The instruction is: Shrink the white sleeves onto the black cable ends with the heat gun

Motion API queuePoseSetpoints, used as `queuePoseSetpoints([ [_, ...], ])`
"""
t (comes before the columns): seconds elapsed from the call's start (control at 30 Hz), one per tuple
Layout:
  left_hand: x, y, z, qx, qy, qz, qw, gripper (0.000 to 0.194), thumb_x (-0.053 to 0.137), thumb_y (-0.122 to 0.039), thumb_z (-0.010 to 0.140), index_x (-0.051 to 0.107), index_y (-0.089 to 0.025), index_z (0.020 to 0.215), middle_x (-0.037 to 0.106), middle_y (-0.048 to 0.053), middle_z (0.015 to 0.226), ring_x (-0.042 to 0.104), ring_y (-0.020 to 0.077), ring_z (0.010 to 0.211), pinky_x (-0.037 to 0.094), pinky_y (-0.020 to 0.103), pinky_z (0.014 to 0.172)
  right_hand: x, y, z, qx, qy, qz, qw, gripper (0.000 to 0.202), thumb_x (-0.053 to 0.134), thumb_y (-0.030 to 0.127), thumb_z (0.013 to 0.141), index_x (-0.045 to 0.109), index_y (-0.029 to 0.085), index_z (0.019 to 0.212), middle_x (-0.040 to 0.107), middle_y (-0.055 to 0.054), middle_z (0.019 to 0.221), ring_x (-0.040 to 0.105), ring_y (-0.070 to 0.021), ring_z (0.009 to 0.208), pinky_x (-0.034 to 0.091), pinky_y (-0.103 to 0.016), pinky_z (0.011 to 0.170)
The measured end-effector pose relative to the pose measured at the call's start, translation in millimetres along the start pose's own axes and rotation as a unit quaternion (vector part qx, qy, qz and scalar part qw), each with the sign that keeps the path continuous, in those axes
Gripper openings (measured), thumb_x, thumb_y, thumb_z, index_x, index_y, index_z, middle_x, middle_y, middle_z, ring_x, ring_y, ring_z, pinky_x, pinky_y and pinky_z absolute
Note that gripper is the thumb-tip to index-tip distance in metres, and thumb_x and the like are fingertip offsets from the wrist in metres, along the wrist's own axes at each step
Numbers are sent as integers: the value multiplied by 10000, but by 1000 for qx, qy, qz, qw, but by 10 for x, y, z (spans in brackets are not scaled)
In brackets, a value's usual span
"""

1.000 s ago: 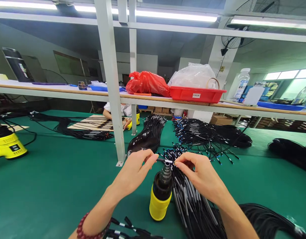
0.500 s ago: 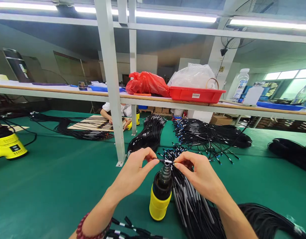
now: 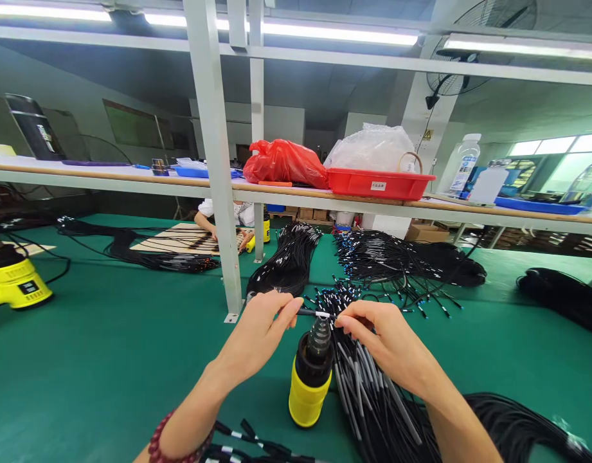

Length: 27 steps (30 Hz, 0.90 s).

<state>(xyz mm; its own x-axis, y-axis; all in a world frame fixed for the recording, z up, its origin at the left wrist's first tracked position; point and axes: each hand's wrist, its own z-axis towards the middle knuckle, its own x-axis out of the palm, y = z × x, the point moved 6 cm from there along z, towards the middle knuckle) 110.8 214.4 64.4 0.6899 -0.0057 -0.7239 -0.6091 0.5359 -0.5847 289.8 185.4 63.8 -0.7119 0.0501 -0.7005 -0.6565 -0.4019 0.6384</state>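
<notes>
Currently, by the clock face centred on the nozzle (image 3: pixel 319 339): one black cable (image 3: pixel 306 312) with a white sleeve (image 3: pixel 322 315), held level just above the nozzle's mouth; contact cannot be told from where I stand. At nine o'clock, the left hand (image 3: pixel 263 328), thumb and forefinger pinching the cable; at three, the right hand (image 3: pixel 380 328), fingertips pinching its other end. Just changed: the sleeve has shifted slightly towards nine, with more black showing beside the left fingers; I judge that a different stretch of it now meets the outlet. At six, the yellow heat gun (image 3: pixel 309 395), upright on the green worktop (image 3: pixel 107 360). Between four and five, a bundle of cables (image 3: pixel 367 386). Lettering: at one, a red tray (image 3: pixel 348 183) bearing a white label (image 3: pixel 378 186), its small characters uncertain; past one, a yellow warning sign (image 3: pixel 427 135); at two, a clear bottle (image 3: pixel 464 167), blue print unreadable; at ten, a black flask (image 3: pixel 30 125), pale lettering, brand illegible; at nine, a second heat gun (image 3: pixel 13 283), its dark plate unreadable.
</notes>
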Motion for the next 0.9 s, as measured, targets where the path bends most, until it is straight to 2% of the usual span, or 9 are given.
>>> queuePoseSetpoints([
  [0.13,-10,25,9,-10,-11,-22,1000,356,423,-408,970,534,-196,706,584,-18,727,512,155,712,366,283,679,11,-20,20,1,-16,8,1000,235,520,260,931,636,191,739,627,14,684,533,-152,635,364,-255,578],
  [0.3,4,33,-5,-9,-16,-57,998,152,491,-330,944,554,-206,884,607,-5,905,532,168,863,393,289,780,24,-69,32,16,-38,28,999,150,579,225,886,631,187,750,647,15,707,557,-149,646,369,-241,570],
  [0.53,3,-6,-9,-4,-5,-4,1000,451,353,-408,996,466,-188,619,528,-28,637,482,146,659,337,294,665,19,-4,-9,5,-4,13,1000,322,460,291,974,629,186,721,610,13,675,504,-150,633,346,-254,577],
  [0.6,-2,-13,-3,-3,-10,-12,1000,429,380,-412,985,499,-190,638,557,-23,663,498,151,677,348,291,671,7,-7,-10,1,-7,15,1000,311,459,285,973,630,186,732,611,12,682,509,-151,635,347,-255,578],
  [0.77,-7,-35,-1,5,-23,-50,998,189,489,-359,934,569,-206,857,629,6,886,543,180,850,406,294,757,-26,-56,-5,8,-25,36,999,218,534,281,928,624,190,752,618,10,699,523,-158,649,368,-252,583],
  [0.83,-6,-42,-5,7,-23,-39,999,222,459,-367,947,554,-203,832,619,5,855,534,179,828,401,296,744,-22,-43,-21,8,-16,27,999,246,518,289,940,619,190,738,604,15,685,507,-153,639,358,-250,578],
  [0.9,-2,-38,-9,6,-20,-15,1000,352,389,-399,974,514,-198,713,580,-7,732,506,165,728,374,292,685,1,-7,-44,7,6,10,1000,297,484,296,959,617,190,716,573,24,645,468,-140,602,332,-248,555],
])
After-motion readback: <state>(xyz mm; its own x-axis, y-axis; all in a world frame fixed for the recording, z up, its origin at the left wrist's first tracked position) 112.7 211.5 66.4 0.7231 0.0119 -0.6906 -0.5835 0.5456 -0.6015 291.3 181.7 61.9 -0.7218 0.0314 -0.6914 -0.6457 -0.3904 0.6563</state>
